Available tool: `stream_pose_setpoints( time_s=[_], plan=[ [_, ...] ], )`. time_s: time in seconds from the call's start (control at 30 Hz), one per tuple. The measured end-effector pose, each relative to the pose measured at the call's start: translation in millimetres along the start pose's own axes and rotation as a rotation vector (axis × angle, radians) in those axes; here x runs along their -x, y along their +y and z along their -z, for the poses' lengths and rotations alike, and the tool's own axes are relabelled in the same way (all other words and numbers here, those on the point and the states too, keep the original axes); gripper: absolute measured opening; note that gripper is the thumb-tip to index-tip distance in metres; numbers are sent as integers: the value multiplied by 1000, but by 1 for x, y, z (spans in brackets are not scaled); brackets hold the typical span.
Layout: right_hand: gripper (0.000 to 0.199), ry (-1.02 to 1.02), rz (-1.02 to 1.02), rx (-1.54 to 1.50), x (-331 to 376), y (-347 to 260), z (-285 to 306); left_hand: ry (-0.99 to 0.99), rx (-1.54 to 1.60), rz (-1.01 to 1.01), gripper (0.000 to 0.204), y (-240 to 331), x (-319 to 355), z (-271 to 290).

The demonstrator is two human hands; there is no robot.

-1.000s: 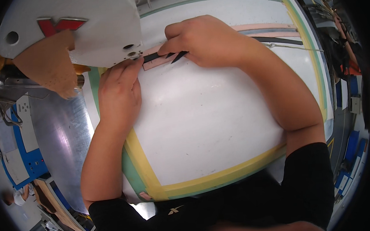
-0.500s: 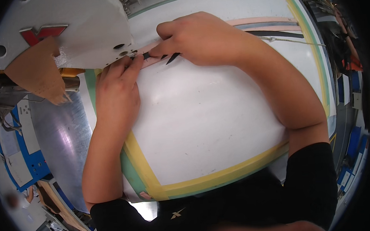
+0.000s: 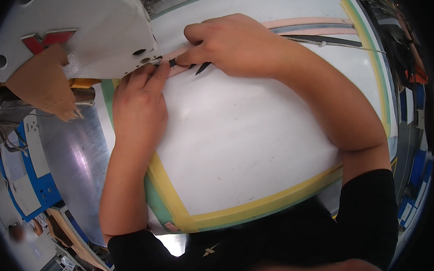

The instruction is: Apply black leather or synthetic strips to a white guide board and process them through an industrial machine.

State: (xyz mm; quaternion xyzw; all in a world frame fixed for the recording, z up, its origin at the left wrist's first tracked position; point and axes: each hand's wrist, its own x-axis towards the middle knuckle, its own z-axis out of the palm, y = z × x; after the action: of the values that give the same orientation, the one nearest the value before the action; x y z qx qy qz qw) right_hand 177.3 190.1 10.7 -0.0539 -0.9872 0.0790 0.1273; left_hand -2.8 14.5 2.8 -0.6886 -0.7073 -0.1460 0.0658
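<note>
My left hand (image 3: pixel 139 107) lies palm down beside the sewing machine head, its fingers stretched out and their tips at one end of a short black strip (image 3: pixel 172 63). From the other side my right hand (image 3: pixel 232 46) reaches in, one fingertip pressing on that strip and the other fingers curled under. A dark pointed piece (image 3: pixel 202 68) sticks out below the right palm; what it belongs to is hidden. Beneath both hands runs a pink band (image 3: pixel 178 71) along the white work surface (image 3: pixel 246 134). The machine's needle area is hidden from view.
The grey machine head (image 3: pixel 103 33), with a torn brown paper (image 3: pixel 42 81) on it, overhangs at upper left. Yellow tape (image 3: pixel 265 210) edges the surface. A longer black strip (image 3: pixel 325 40) and a thin cord (image 3: pixel 337 46) lie at upper right. Someone (image 3: pixel 28 233) is far left.
The whole view has shifted slightly. Both hands stay at nearly the same places by the short black strip.
</note>
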Motion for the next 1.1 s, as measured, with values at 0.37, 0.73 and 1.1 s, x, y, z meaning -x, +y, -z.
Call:
stream_pose_setpoints(
  time_s=[0.37,0.73,1.1],
  plan=[
    [39,10,-11,-81,1,0,-5,33,-7,16,50,2,1,0],
    [40,3,-41,-126,3,3,-4,56,94,-10,49,-6,2,-4],
    [31,-25,-76,-145,0,4,6,72,94,-6,49,-3,-2,-3]
  ],
)
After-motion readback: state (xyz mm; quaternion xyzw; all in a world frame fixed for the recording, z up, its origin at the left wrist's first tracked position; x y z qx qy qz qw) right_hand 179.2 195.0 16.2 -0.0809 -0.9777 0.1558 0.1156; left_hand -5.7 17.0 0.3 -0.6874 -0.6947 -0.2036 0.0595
